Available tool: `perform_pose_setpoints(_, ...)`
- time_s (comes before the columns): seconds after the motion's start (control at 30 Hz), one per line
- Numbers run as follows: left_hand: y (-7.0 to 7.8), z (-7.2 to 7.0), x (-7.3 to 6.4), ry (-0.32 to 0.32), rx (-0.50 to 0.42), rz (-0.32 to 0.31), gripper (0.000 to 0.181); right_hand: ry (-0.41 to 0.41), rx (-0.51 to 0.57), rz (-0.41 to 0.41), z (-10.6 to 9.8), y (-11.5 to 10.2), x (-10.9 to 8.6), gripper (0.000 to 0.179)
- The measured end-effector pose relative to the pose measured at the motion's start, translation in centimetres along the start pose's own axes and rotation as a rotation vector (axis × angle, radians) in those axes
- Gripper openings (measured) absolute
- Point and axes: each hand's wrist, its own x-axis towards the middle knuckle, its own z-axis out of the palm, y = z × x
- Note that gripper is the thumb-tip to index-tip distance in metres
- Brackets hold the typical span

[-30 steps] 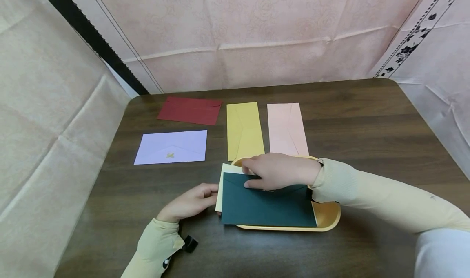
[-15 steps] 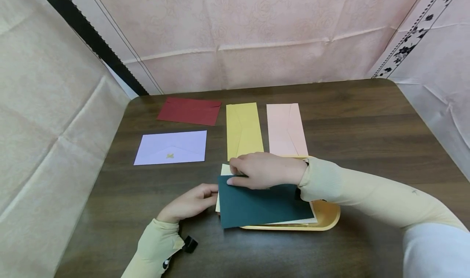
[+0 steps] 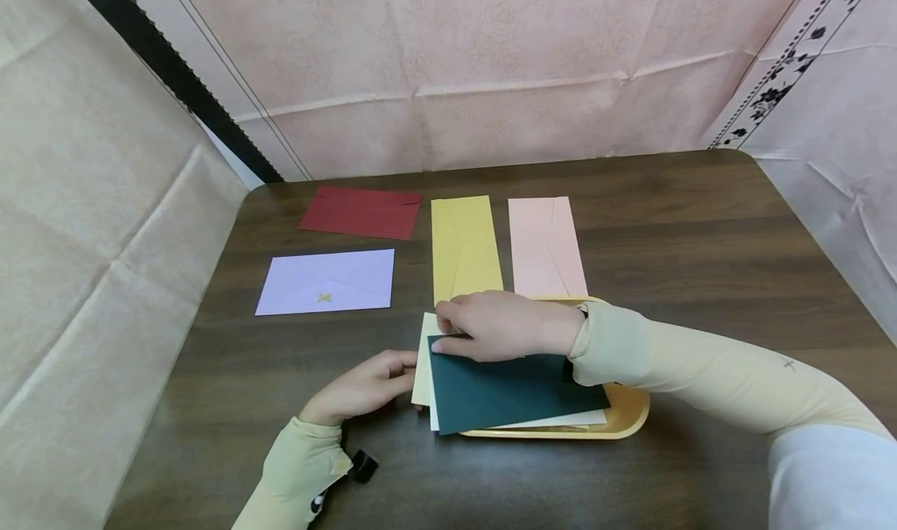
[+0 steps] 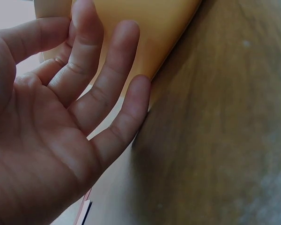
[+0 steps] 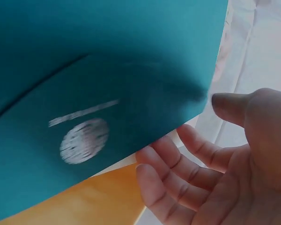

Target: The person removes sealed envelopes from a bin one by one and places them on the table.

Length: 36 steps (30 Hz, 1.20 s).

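Observation:
A dark green envelope (image 3: 511, 394) with a flap lies over a white envelope (image 3: 554, 419) and a cream envelope (image 3: 422, 382). Its corner is between the thumb and fingers of my right hand (image 3: 508, 326), which pinches it at the top left. In the right wrist view its face carries a blurred white round mark. The stack overhangs a shallow yellow tray (image 3: 627, 413), mostly hidden beneath. My left hand (image 3: 360, 386) is at the stack's left edge, fingertips partly under the cream envelope. The left wrist view shows its fingers loosely bent against the tray's wall (image 4: 154, 28).
Behind the tray lie a yellow envelope (image 3: 466, 250) and a pink envelope (image 3: 546, 246), both upright lengthwise. Farther left are a red envelope (image 3: 360, 212) and a lavender envelope (image 3: 325, 282) with a small gold mark. Pale cloth (image 3: 448, 63) hangs around the dark wooden table (image 3: 701, 226).
My right hand has shifted left along the dark green envelope. The envelope swung left, then slid back right, and now tilts, baring white paper beneath it. My left hand stays put.

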Motion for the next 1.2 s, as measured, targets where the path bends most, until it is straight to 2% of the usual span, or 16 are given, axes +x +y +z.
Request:
perform_pose_setpoints(0.33,0.0,0.1,-0.2,-0.003,-0.017,-0.018,0.031,0.013,-0.069,-0.053,0.2,-0.7,0.0,0.040)
perform_pose_setpoints(0.5,0.1,0.0,-0.1,0.002,-0.013,-0.045,0.031,0.014,-0.078,-0.083,0.4,-0.9,0.3,0.039)
perform_pose_setpoints(0.77,0.3,-0.1,0.1,0.004,0.015,-0.053,0.026,-0.110,-0.062,-0.099,-0.6,-0.7,0.5,0.046)
perform_pose_setpoints(0.9,0.3,-0.1,0.1,-0.003,0.012,-0.048,0.026,-0.156,-0.108,-0.159,-0.9,-0.5,0.4,0.051)
perform_pose_setpoints(1.2,0.3,-0.1,-0.1,-0.001,0.045,-0.056,0.024,-0.169,-0.215,-0.301,-0.9,-0.3,0.6,0.051)
